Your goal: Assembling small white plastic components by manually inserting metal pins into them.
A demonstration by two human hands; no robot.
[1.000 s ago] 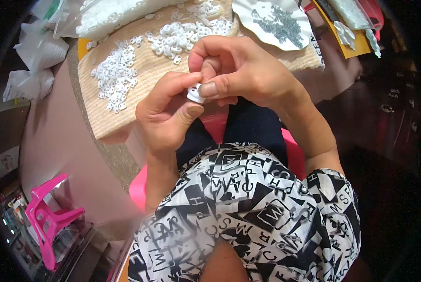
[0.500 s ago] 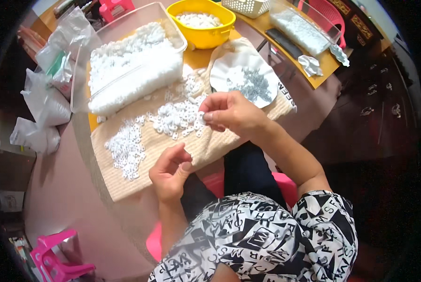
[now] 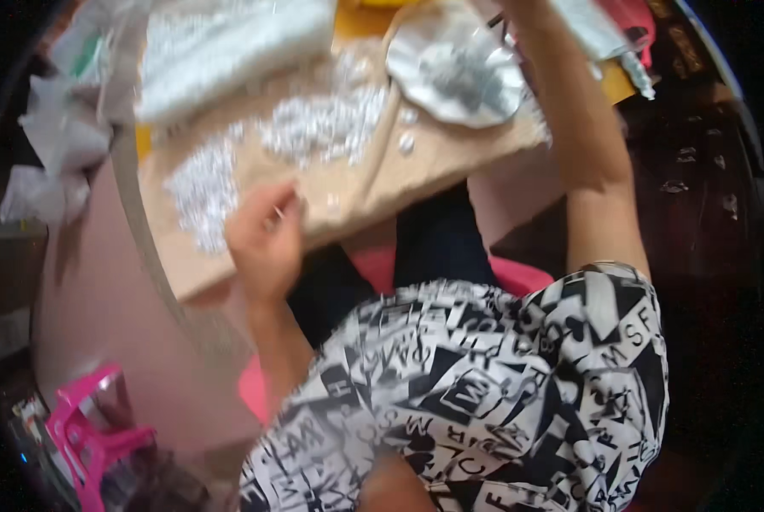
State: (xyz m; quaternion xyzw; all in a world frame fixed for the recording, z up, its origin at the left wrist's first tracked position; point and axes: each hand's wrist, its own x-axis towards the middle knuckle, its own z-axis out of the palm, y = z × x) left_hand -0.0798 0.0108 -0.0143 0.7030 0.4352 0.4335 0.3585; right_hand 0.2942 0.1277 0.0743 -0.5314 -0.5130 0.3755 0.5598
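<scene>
At nine o'clock, your left hand [image 3: 262, 243] rests on the woven mat [image 3: 348, 183] beside small white pieces [image 3: 203, 183], fingers curled on something I cannot tell; your right hand is out of view.

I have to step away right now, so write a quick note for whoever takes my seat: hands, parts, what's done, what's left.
Left hand: on the tan mat beside the small white pieces; the blur hides whether it holds one.
Right hand: out of view past the top edge, arm stretched over the white plate.
Done: cannot tell from this picture.
Left: two loose heaps of pieces on the mat.
</scene>
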